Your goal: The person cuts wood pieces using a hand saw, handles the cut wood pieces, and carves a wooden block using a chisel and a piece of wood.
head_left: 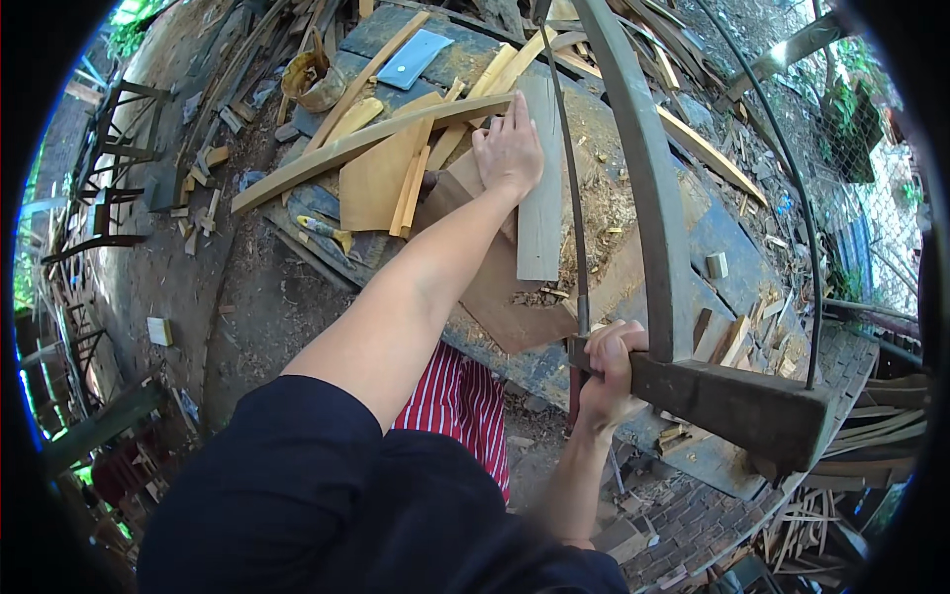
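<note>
My right hand (609, 376) grips the lower end of a large wooden frame saw (643, 178), its fingers wrapped round the blade's end fitting beside the dark crosspiece. The narrow saw blade (572, 178) runs up and away along the right side of a grey board (537, 228). Reaching forward, my left hand (510, 153) presses down over the right end of a long wooden strip (366, 148), its fingers lying against the grey board's left edge. Under and beside the strip lie a tan flat wood piece (371, 188) and narrow slats (411, 188). The left thumb is partly hidden.
Sawdust and offcuts cover the worn workbench (708, 238). A blue flat case (416, 59) and a dirty bucket (314, 81) lie toward the back. A yellow-handled tool (325, 233) rests near the left edge. Scrap wood (732, 342) lies at right, near the saw's crosspiece.
</note>
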Available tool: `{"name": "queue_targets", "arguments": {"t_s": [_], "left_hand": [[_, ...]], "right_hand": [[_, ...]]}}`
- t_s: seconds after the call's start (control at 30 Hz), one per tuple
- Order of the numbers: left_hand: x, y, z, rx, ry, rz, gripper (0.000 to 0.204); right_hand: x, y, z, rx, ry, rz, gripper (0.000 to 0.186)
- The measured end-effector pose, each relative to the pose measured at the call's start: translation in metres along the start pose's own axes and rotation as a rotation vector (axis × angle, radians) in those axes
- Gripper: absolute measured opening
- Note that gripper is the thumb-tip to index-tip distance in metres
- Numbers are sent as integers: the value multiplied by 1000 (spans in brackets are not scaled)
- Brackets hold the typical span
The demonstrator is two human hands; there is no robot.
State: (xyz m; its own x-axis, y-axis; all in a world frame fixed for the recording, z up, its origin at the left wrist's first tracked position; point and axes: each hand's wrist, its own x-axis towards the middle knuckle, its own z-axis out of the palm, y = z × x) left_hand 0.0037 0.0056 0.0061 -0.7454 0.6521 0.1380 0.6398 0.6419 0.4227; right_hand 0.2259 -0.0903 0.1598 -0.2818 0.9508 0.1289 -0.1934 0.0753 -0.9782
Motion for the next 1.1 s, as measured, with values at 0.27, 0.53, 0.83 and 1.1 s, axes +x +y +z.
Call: {"name": "queue_targets", "arguments": {"t_s": [0.27, 0.53, 0.83, 1.1], "left_hand": [[0, -1, -3, -16, 14, 20, 51], [0, -3, 2, 11, 43, 38, 51], [1, -2, 4, 19, 5, 41, 51], [-1, -3, 7, 57, 1, -2, 51]], "right_hand": [[-4, 7, 3, 44, 14, 59, 18], [-8, 7, 8, 28, 27, 26, 18], [-19, -1, 12, 0, 30, -2, 22], [-42, -7, -2, -93, 7, 141, 14]]}}
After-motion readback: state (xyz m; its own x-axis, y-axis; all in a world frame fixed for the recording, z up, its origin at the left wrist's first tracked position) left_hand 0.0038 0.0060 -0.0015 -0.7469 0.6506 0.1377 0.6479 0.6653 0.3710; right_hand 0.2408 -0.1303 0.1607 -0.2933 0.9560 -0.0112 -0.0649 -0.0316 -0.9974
